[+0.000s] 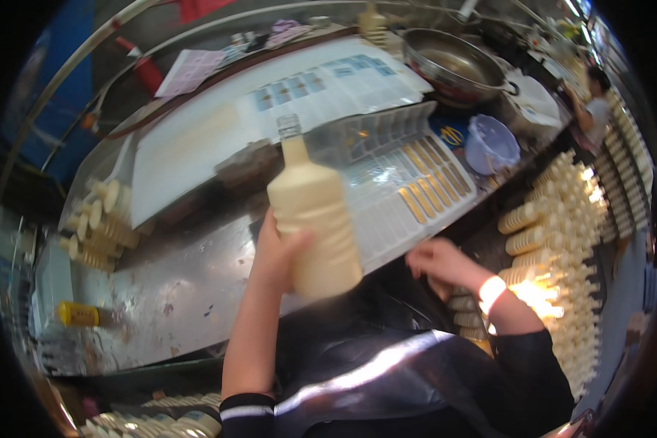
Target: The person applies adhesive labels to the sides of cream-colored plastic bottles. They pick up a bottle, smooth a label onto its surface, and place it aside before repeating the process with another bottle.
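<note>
My left hand [279, 252] is wrapped round the lower body of a cream-coloured bottle [314, 212] with ribbed sides and a clear threaded neck. It holds the bottle raised over the near edge of the table, almost upright, its neck tipped a little left. Beyond the bottle, to the right, lies a sheet of gold and dark label strips [431, 181]; part of it is hidden by the bottle. My right hand [445, 264] is just off that sheet's near corner, fingers curled together. Whatever may be between those fingertips is too small to see.
Many similar cream bottles [555, 241] are stacked at the right, with more [106, 219] at the left end of the metal table [190, 292]. A yellow container [78, 314] lies there too. A lilac bucket [491, 146] and wide metal pan [456, 62] stand back right. Another person [595, 109] is beyond.
</note>
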A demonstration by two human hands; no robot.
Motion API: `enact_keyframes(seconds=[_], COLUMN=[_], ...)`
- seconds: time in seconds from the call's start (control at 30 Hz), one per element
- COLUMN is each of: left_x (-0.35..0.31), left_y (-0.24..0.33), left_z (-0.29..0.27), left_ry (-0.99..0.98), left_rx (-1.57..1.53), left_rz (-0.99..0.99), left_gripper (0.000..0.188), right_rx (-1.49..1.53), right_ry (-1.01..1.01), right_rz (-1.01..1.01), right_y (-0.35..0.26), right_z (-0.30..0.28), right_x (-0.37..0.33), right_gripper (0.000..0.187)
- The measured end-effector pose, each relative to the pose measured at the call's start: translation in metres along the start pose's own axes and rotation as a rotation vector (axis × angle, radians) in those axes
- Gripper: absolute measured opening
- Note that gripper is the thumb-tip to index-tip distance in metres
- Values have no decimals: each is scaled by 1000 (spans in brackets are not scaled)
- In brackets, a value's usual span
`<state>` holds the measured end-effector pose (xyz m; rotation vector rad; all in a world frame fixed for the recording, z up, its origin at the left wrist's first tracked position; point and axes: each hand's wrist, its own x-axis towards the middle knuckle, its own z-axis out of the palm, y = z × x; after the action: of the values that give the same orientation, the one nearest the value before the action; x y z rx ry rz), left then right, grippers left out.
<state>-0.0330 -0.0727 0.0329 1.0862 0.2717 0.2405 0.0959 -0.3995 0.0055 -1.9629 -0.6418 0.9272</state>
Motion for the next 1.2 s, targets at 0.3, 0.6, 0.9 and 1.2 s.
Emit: enact_keyframes(seconds=[0.3, 0.6, 0.9, 1.2], left_x=[38, 11, 9, 6], left_y=[15, -13, -21, -19], left_z=[-49, -38, -32, -29], left_ry=[306, 529, 570, 490], left_rx=[-16, 679, 670, 516], left_rz=[-6, 113, 206, 213], left_gripper=[59, 106, 103, 96], right_rx=[-725, -96, 582, 252], right_ry=[-191, -96, 783, 1051], right_rz=[223, 406, 282, 315], right_y=[121, 142, 153, 198], right_z=[87, 128, 36, -4], right_x=[54, 109, 65, -34], right_gripper=[27, 23, 15, 15])
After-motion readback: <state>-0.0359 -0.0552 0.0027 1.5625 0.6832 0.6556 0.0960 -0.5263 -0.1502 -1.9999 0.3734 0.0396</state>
